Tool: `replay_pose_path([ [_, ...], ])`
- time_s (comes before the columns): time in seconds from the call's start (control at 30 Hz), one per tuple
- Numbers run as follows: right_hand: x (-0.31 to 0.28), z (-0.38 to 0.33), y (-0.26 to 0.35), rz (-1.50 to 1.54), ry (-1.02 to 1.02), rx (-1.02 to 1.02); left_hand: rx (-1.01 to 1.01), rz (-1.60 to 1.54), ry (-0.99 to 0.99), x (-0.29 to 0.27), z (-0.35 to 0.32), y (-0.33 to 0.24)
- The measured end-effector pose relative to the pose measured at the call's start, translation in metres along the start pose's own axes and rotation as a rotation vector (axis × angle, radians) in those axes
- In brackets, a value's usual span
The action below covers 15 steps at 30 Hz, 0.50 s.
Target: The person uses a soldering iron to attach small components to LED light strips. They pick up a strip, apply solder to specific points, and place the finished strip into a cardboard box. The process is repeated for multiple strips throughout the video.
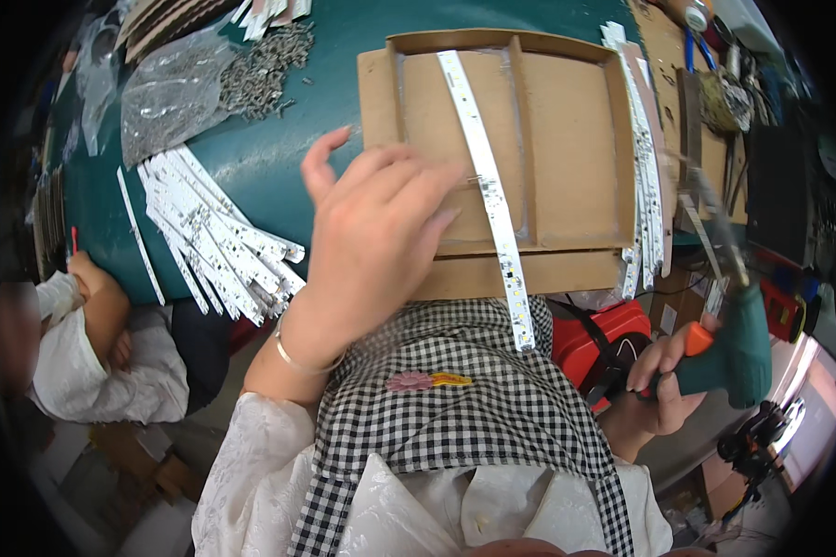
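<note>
A long white LED strip board (489, 186) lies slantwise across a shallow cardboard tray (571, 139), its near end reaching past the tray's front edge. My left hand (376, 218) is over the tray's left side, with bent fingertips close to the strip's middle. The thumb and forefinger seem pinched at a tiny piece too small to name; the little finger sticks out. Off to the right, my right hand (664, 381) grips a green pistol-shaped electric screwdriver (743, 348) with an orange trigger. Its thin shaft points up and away, apart from the strip.
Left of the tray, more LED strips (204, 223) lie fanned out on the green table (334, 93). Behind them are a clear plastic bag (172, 97) and a heap of small screws (265, 74). Stacked strips (648, 167) line the tray's right. Someone's arm (107, 306) rests at far left.
</note>
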State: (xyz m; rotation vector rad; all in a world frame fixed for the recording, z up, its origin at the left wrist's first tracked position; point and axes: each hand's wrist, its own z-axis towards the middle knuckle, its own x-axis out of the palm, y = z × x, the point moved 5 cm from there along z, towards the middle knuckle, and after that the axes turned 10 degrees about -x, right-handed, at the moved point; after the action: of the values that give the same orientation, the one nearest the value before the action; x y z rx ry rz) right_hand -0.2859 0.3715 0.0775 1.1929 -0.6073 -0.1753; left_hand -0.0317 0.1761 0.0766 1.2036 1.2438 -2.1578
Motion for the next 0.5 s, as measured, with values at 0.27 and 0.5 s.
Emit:
replay_pose_path([
  [0.27, -0.062, 0.006, -0.007, -1.019, -0.263, -0.422, 0.470, -0.059, 0.483, 0.028, -0.015, -0.068],
  [0.5, -0.048, 0.047, -0.034, -1.139, -0.049, -0.447, 0.640, 0.150, 0.534, 0.006, -0.024, -0.081],
])
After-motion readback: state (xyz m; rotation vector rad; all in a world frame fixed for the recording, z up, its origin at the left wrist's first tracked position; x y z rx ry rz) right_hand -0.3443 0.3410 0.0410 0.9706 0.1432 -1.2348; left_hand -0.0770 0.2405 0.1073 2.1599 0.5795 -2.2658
